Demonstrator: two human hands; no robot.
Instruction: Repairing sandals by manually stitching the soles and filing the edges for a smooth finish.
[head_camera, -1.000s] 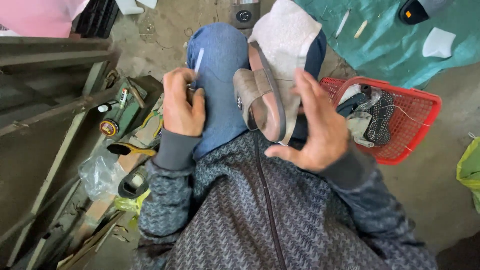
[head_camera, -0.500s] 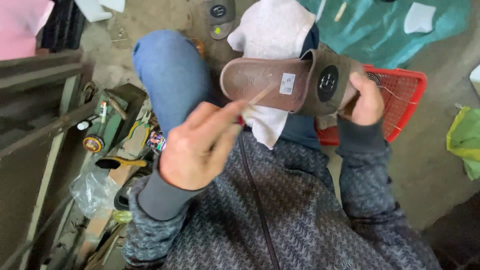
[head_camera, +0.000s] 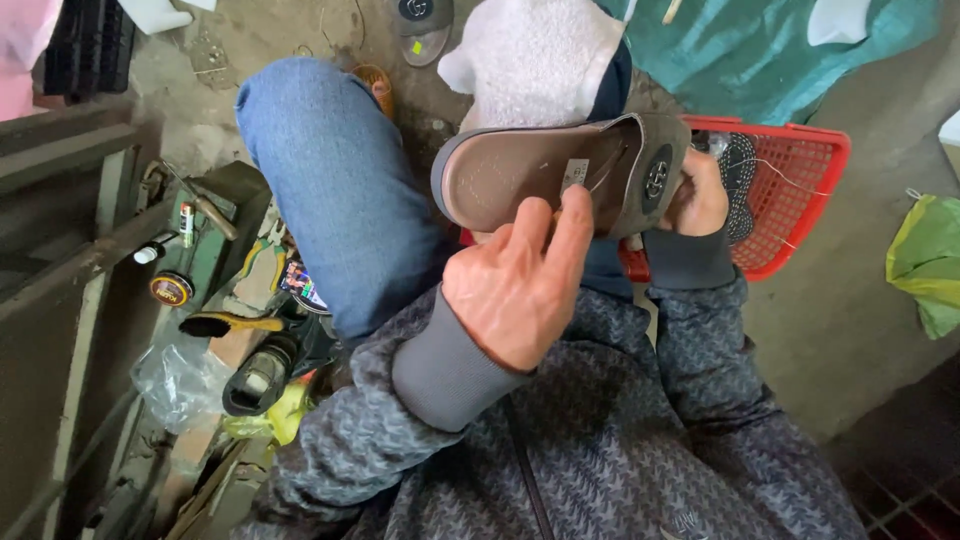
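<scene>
Both hands work the brown slipper: the right hand grips its strap end, so the left hand, fingertips pinched at the small label, should pick gently.

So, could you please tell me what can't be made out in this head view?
- Right hand: its fingers are hidden behind the sandal's strap.
- Left hand: something thin shows between its fingers; too small to identify.
- Sandal: underside faces away.
- Red basket: contents partly covered by the sandal and right hand.
- White cloth: cut off by the top edge.
</scene>
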